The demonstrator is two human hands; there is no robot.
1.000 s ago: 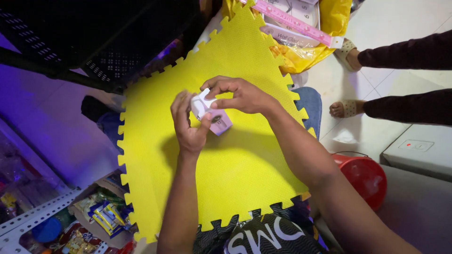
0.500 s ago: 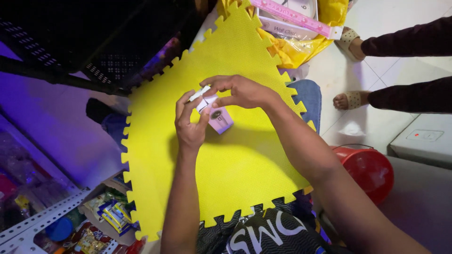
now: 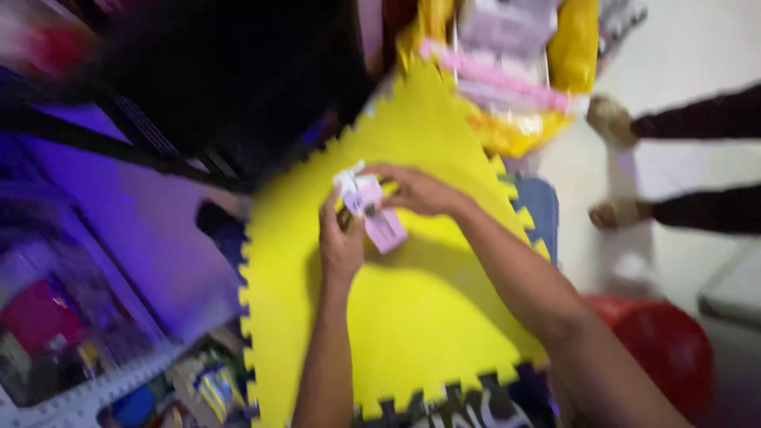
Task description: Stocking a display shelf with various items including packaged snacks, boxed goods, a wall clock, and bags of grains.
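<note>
Two hands on one small pale-lilac carton [image 3: 371,210], held above yellow foam mat [image 3: 412,317], approx mid-frame. Left hand [image 3: 341,242] wrapped round carton's lower-left side from 7 o'clock, prob. to steady it; right hand [image 3: 416,190] coming in from 3 o'clock, fingertips pinched narrow at the white top flap, seemingly working it. Frame blurred, so flap detail unclear. Red bucket [image 3: 666,349] at 4 o'clock, another person's sandalled feet [image 3: 622,212] at 2 o'clock.

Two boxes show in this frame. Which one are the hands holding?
The small pale purple box, held between the left hand and right hand over the yellow mat. The bigger box lies untouched at the top, on yellow plastic.
</note>
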